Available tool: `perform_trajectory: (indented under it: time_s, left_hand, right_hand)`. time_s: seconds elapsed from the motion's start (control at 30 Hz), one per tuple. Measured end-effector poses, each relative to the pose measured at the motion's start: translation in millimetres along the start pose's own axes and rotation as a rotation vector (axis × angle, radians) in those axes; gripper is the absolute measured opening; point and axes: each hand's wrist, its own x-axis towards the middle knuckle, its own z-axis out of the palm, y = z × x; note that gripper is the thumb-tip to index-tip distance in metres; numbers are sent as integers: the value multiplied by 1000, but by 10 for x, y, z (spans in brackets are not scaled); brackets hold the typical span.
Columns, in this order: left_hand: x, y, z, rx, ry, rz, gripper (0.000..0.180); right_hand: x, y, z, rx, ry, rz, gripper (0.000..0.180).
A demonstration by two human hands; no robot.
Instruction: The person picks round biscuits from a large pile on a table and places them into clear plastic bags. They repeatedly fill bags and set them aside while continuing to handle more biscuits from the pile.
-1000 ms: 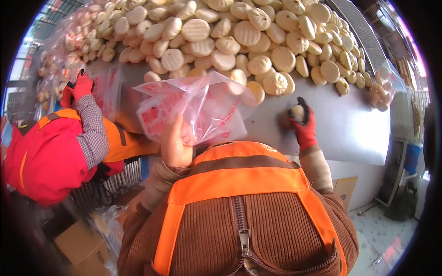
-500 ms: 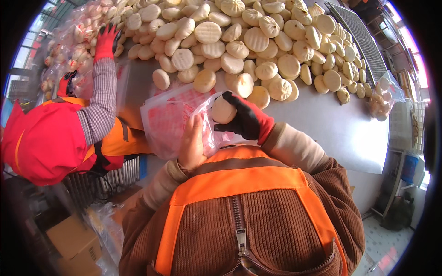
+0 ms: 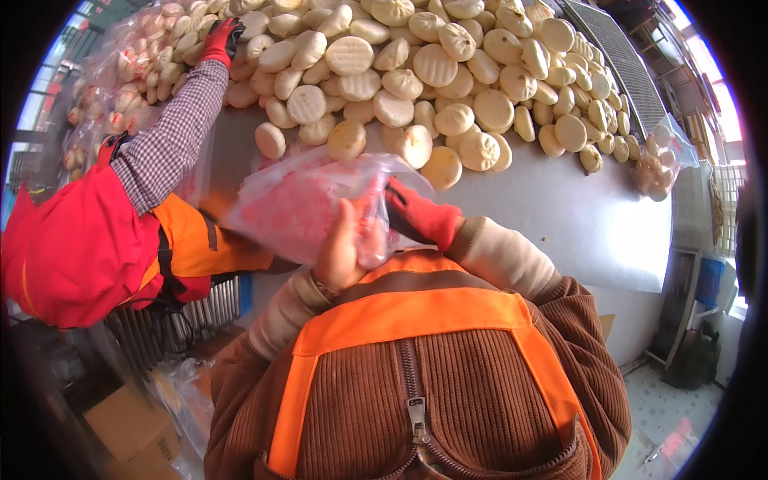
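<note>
My bare left hand is closed on a clear plastic bag with red print, thumb up, in front of my chest. My right hand, in a red and black glove, reaches into the bag's mouth from the right. Its fingers are covered by the plastic and blurred, so what they hold, if anything, is hidden. Just beyond the bag lies the near edge of a big heap of pale, flat round buns, some with pleated tops. One bun sits closest to my right hand.
At the left, a co-worker in a red head covering stretches a gloved hand to the heap. Filled bags lie beyond. A bag of buns stands at the metal table's right edge, near a dark grate. Cardboard boxes are low left.
My right hand, which held a bun at the bag's mouth, has gone into the bag, and the bun is out of sight. The co-worker's hand has moved right along the heap.
</note>
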Motion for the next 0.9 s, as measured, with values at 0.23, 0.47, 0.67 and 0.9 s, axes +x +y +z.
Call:
perform_trajectory:
  time_s: [0.23, 0.47, 0.67, 0.9]
  left_hand:
    - [-160, 350, -102, -345, -124, 329, 70]
    - [-66, 372, 411, -215, 519, 300, 55]
    - [-79, 381, 101, -335, -23, 247, 63]
    - [47, 185, -41, -257, -32, 98, 74]
  right_hand:
    - [-418, 142, -733, 442, 409, -35, 52]
    - [0, 1270, -319, -799, 454, 238, 68]
    - [-384, 755, -639, 621, 599, 403, 61]
    - [-541, -477, -708, -113, 163, -141, 58]
